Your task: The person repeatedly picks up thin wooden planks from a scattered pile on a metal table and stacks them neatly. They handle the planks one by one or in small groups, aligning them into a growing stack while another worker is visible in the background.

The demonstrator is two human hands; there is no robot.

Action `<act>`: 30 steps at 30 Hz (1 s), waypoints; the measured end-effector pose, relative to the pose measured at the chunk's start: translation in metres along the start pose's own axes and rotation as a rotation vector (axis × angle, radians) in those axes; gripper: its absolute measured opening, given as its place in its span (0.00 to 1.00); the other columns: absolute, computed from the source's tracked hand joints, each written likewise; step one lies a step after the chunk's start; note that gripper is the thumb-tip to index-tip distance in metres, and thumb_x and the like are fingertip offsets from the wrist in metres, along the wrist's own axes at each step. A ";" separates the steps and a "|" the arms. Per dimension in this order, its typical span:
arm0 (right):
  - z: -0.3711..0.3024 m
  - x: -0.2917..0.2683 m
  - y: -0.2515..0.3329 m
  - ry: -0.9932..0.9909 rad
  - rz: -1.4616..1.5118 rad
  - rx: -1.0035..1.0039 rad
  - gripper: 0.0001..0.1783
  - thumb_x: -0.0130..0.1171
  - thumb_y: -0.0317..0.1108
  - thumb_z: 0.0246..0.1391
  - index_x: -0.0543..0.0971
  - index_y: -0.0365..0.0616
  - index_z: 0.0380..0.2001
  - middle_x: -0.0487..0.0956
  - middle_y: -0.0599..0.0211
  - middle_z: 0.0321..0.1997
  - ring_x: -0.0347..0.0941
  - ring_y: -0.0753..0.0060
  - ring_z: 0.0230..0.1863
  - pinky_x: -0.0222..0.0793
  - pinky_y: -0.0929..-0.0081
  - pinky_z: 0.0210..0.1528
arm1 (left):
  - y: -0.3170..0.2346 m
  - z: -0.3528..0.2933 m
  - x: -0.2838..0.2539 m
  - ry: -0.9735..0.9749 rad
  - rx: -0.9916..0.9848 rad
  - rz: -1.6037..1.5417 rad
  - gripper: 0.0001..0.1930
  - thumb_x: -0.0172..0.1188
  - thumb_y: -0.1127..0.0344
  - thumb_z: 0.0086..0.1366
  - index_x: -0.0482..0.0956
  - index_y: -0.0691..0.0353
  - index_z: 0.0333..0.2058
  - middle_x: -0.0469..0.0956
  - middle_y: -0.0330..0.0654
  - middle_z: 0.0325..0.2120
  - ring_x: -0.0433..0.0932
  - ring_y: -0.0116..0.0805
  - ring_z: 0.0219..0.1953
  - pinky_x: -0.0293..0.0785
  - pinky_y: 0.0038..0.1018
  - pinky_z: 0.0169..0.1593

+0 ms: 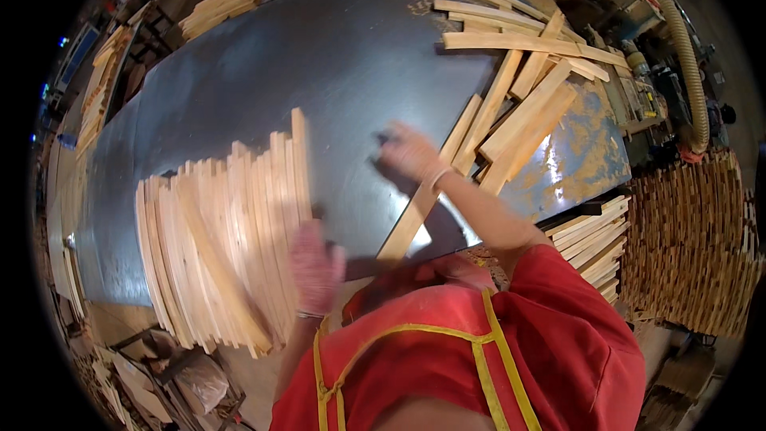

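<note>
My left hand (313, 271), in a pale reddish glove, is by the near right edge of a row of light wooden strips (227, 239). Its fingers look stretched out with the thumb apart; blur hides whether they touch the outermost strip. One strip (211, 255) lies slantwise across the row. Over the dark tabletop (343, 72), my right hand (411, 153), gloved too, is smeared by motion. A dark patch shows at its fingertips, and I cannot make out whether it is a held thing. Beside its wrist, a long strip (411, 227) reaches the table's near edge.
Loose boards (527, 112) lie crisscrossed at the right, with sawdust (594, 132) around them. Stacked wood (694, 239) stands beyond the table's right side, below a ribbed hose (690, 72). More strips (223, 6) lie at the far left.
</note>
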State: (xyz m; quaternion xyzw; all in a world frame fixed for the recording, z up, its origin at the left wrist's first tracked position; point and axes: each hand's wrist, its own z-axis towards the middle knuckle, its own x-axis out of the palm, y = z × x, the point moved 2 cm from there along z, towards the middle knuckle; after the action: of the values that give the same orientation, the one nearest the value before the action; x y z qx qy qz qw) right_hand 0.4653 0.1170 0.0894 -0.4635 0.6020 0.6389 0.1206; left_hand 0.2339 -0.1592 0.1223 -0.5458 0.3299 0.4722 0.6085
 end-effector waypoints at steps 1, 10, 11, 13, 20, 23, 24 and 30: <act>0.012 -0.038 -0.006 -0.255 -0.031 0.149 0.30 0.59 0.48 0.59 0.79 0.45 0.61 0.82 0.43 0.58 0.79 0.41 0.61 0.74 0.52 0.64 | -0.025 0.006 0.018 0.119 -0.003 -0.012 0.40 0.70 0.51 0.63 0.68 0.63 0.70 0.73 0.54 0.65 0.72 0.56 0.66 0.69 0.49 0.69; 0.044 -0.130 -0.165 -0.674 0.324 0.737 0.25 0.60 0.31 0.56 0.74 0.39 0.58 0.81 0.50 0.47 0.80 0.51 0.47 0.77 0.58 0.49 | -0.097 0.063 0.105 0.451 0.015 -0.074 0.39 0.75 0.53 0.57 0.73 0.58 0.65 0.80 0.43 0.44 0.82 0.49 0.44 0.79 0.44 0.50; 0.038 -0.126 -0.159 -0.663 0.569 0.646 0.25 0.59 0.30 0.56 0.73 0.40 0.58 0.81 0.53 0.43 0.80 0.54 0.43 0.77 0.59 0.45 | -0.083 0.064 0.101 0.465 -0.061 -0.120 0.37 0.74 0.55 0.60 0.74 0.59 0.66 0.81 0.41 0.43 0.82 0.45 0.44 0.79 0.41 0.50; 0.018 -0.100 -0.145 -0.647 0.898 0.463 0.26 0.58 0.28 0.56 0.72 0.41 0.59 0.80 0.57 0.39 0.80 0.58 0.37 0.77 0.59 0.39 | -0.062 0.049 0.083 0.450 -0.406 -0.653 0.33 0.69 0.62 0.65 0.74 0.62 0.68 0.82 0.38 0.43 0.81 0.36 0.45 0.78 0.34 0.50; -0.104 0.043 0.045 0.041 0.499 0.402 0.44 0.64 0.40 0.58 0.63 0.42 0.77 0.76 0.37 0.65 0.76 0.42 0.64 0.71 0.57 0.67 | -0.039 -0.027 0.040 0.628 -0.800 -0.970 0.26 0.63 0.65 0.68 0.78 0.64 0.64 0.84 0.42 0.51 0.81 0.30 0.53 0.77 0.29 0.57; -0.108 0.117 0.063 0.158 0.239 0.241 0.46 0.64 0.46 0.59 0.63 0.41 0.77 0.70 0.32 0.71 0.69 0.35 0.71 0.66 0.54 0.74 | -0.030 -0.049 0.022 0.506 -0.456 -0.204 0.32 0.69 0.55 0.63 0.76 0.63 0.64 0.80 0.50 0.59 0.79 0.51 0.60 0.75 0.43 0.63; -0.109 0.131 0.076 0.196 0.225 0.206 0.45 0.64 0.47 0.59 0.64 0.38 0.74 0.71 0.32 0.69 0.69 0.35 0.70 0.66 0.53 0.73 | -0.030 -0.055 0.015 0.365 -0.383 -0.099 0.34 0.71 0.57 0.61 0.75 0.63 0.64 0.79 0.52 0.60 0.77 0.54 0.61 0.73 0.46 0.64; -0.103 0.125 0.100 0.411 0.209 0.023 0.37 0.63 0.50 0.60 0.71 0.36 0.66 0.78 0.36 0.62 0.73 0.34 0.66 0.70 0.48 0.67 | -0.037 -0.054 -0.006 0.057 -0.242 0.005 0.41 0.76 0.61 0.54 0.71 0.61 0.67 0.72 0.55 0.65 0.69 0.59 0.68 0.66 0.51 0.70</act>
State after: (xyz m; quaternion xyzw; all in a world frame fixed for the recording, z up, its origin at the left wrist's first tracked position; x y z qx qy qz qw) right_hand 0.3721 -0.0491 0.0788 -0.5177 0.6657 0.5333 -0.0663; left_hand 0.2723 -0.2113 0.1310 -0.6275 0.2890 0.4946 0.5273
